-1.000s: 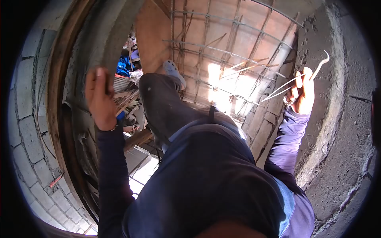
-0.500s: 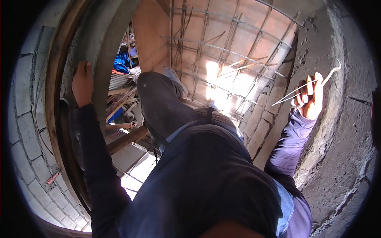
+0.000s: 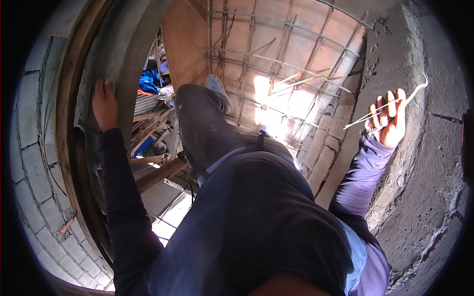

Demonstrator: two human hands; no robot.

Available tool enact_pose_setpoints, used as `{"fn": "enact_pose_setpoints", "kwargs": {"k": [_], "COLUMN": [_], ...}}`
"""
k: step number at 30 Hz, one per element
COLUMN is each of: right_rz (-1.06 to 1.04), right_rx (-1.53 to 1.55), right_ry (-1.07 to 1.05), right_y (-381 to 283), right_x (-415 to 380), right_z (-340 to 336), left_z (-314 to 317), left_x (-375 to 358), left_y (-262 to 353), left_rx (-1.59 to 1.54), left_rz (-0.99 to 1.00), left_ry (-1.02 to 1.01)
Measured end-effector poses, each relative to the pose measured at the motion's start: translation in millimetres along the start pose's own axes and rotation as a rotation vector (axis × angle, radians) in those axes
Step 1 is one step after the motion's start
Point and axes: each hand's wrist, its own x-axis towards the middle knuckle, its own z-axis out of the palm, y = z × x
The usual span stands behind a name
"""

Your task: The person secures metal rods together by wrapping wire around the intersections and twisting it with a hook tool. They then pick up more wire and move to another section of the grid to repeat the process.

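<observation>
My left hand [image 3: 105,106] lies against a grey concrete beam [image 3: 132,54], fingers stretched forward along it and nothing visible held in them. On the other side, my right hand [image 3: 389,121] is raised beside a rough concrete wall [image 3: 395,59]. Its fingers are closed on a thin metal tying hook [image 3: 418,88], whose curved tip points up and away. A few pale tie wires [image 3: 360,121] pass between the same fingers and stick out to the left.
Ahead is a rebar grid [image 3: 281,63] before a plywood panel [image 3: 185,44], partly sunlit. My bent leg [image 3: 202,118] is beside an opening showing piled debris, a blue sheet [image 3: 149,81] and a wooden beam [image 3: 160,175]. A block wall [image 3: 37,172] stands far left.
The view has shifted slightly. My right hand has risen and moved a little right with the hook and wires; my left hand stays on the concrete. My foot shows more clearly.
</observation>
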Motion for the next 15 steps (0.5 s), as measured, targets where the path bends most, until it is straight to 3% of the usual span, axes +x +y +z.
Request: {"fn": "enact_pose_setpoints", "kwargs": {"k": [2, 5, 10, 11, 13, 15], "right_rz": [-0.009, -0.018, -0.054, -0.053, -0.061, -0.047], "right_rx": [-0.032, 0.031, -0.076, -0.077, 0.079, 0.115], "right_ry": [0.062, -0.079, 0.260, 0.258, 0.007, -0.027], "right_y": [-1.1, -4.1, -6.5, -5.6, -1.8, 1.0], "right_x": [-0.4, -1.2, -8.6, -7.5, -5.1, -4.0], "right_z": [-0.5, -2.9, 15.5, 13.9, 9.4, 14.8], "left_z": [1.8, 11.1, 20.1, 21.1, 18.9, 19.3], "left_x": [-3.5, -7.2, -10.9, -11.0, -15.9, -16.8], "left_y": [4.1, 5.1, 1.0, -2.5, -4.9, -1.4], "left_rx": [0.006, 0.008, -0.039, -0.043, -0.039, 0.017], "left_rz": [-0.004, -0.002, 0.032, 0.027, 0.016, 0.039], "left_ry": [0.027, 0.108, 0.186, 0.179, 0.174, 0.186]}}
